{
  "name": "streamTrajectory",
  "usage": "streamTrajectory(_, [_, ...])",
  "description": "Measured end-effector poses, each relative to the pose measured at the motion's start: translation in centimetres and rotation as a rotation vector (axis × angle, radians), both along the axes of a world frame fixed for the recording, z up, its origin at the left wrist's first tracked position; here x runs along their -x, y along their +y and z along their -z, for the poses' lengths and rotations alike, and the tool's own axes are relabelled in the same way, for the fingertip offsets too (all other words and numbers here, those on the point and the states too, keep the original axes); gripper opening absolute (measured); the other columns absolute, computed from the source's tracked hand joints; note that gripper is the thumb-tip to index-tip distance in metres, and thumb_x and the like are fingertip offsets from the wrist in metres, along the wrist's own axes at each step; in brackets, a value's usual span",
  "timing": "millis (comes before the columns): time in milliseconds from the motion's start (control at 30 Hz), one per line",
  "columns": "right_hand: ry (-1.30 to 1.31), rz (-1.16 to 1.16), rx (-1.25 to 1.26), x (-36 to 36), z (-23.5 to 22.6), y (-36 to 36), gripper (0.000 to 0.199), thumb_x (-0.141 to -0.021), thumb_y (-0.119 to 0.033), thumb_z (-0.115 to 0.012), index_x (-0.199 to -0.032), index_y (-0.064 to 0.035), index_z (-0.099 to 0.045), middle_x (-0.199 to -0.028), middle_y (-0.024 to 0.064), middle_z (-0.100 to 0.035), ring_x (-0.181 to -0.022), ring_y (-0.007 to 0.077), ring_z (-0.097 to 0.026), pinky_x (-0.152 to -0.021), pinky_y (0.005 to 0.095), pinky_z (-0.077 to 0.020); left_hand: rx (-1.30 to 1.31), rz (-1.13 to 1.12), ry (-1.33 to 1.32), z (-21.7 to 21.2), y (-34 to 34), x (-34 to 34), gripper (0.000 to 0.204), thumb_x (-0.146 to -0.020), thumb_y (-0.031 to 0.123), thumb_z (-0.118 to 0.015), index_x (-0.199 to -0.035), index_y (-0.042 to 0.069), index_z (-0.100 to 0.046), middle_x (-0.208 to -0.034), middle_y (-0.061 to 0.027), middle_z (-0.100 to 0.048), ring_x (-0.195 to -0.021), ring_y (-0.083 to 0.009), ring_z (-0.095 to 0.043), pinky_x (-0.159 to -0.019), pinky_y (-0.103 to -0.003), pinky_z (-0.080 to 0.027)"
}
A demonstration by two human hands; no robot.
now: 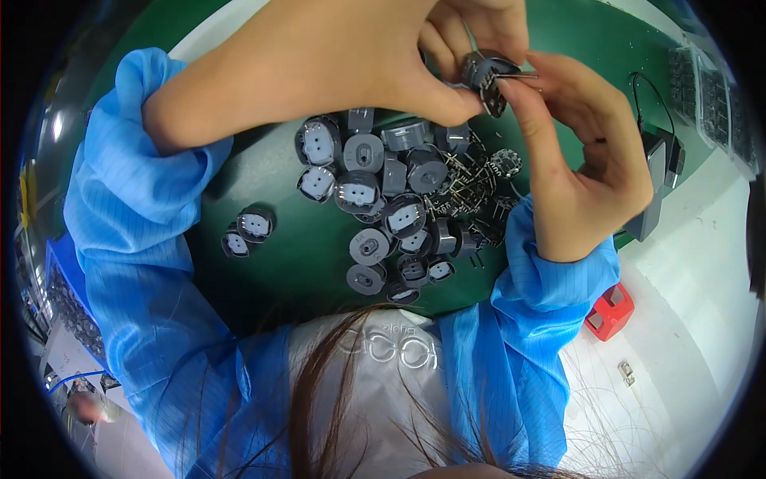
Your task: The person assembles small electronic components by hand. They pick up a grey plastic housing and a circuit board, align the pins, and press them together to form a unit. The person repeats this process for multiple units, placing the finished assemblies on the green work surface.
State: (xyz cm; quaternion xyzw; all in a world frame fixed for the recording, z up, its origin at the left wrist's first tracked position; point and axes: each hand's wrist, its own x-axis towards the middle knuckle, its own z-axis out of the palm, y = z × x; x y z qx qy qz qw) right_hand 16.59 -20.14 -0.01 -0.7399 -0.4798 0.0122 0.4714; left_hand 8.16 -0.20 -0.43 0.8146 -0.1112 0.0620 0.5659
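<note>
At the far edge of the mat, my left hand (391,64) is closed around a round dark grey plastic housing (477,67). My right hand (586,152) meets it there, thumb and forefinger pinching a small dark circuit board (495,100) with thin metal pins against the housing's open side. Whether the board sits inside the housing cannot be made out. Below the hands lies a heap of similar grey housings (364,152), some face up with pale grey insides. Loose circuit boards with pins (463,188) are piled at the heap's right side.
Two housings (255,223) lie apart on the green mat (295,279) at the left. To the right stand a dark grey box-shaped device (650,188) with a black cable and clear trays (706,104). A red plastic holder (611,311) and a blue bin (72,275) flank my sleeves.
</note>
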Motion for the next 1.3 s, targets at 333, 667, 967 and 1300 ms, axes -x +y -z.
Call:
streamTrajectory(333, [-0.431,-0.002,-0.025,0.0,-0.3,0.1,0.021,-0.071,0.012,-0.082,-0.088,0.0021,-0.075,-0.084,0.0109,-0.074,-0.077,0.0209,-0.072,-0.071,0.0288,-0.0563,0.196,0.076,0.146,0.9,0.1,0.2,0.031,-0.081,-0.003,-0.080,-0.110,-0.005,-0.072,-0.096,-0.0134,-0.073,-0.086,-0.0125,-0.070,-0.079,-0.025,-0.061])
streamTrajectory(667, [-0.181,0.055,-0.012,1.0,-0.2,1.3,0.028,-0.082,0.010,-0.072,-0.110,0.0023,-0.070,-0.106,0.0168,-0.072,-0.094,0.0220,-0.070,-0.085,0.0298,-0.0533,0.256,-0.063,0.354,-1.9,-0.8,0.6,0.030,-0.081,0.000,-0.076,-0.110,-0.007,-0.071,-0.095,-0.0125,-0.074,-0.083,-0.0111,-0.070,-0.078,-0.025,-0.059])
streamTrajectory(967, [0.396,0.002,0.102,2.4,-0.9,2.2,0.045,-0.097,0.006,-0.055,-0.141,0.0138,-0.047,-0.129,0.0241,-0.063,-0.120,0.0269,-0.062,-0.104,0.0352,-0.0470,0.140,-0.133,0.277,-2.0,-1.0,1.0,0.033,-0.081,0.002,-0.076,-0.112,-0.006,-0.070,-0.095,-0.0126,-0.074,-0.085,-0.0115,-0.071,-0.076,-0.023,-0.058])
streamTrajectory(1300, [0.585,-0.051,-0.125,1.6,1.5,1.0,0.040,-0.096,0.008,-0.058,-0.135,0.0145,-0.053,-0.123,0.0219,-0.066,-0.115,0.0240,-0.064,-0.102,0.0332,-0.0488,0.123,-0.202,0.137,-1.5,-1.9,1.0,0.027,-0.081,-0.005,-0.071,-0.108,-0.009,-0.071,-0.091,-0.0149,-0.074,-0.088,-0.0139,-0.071,-0.077,-0.024,-0.059])
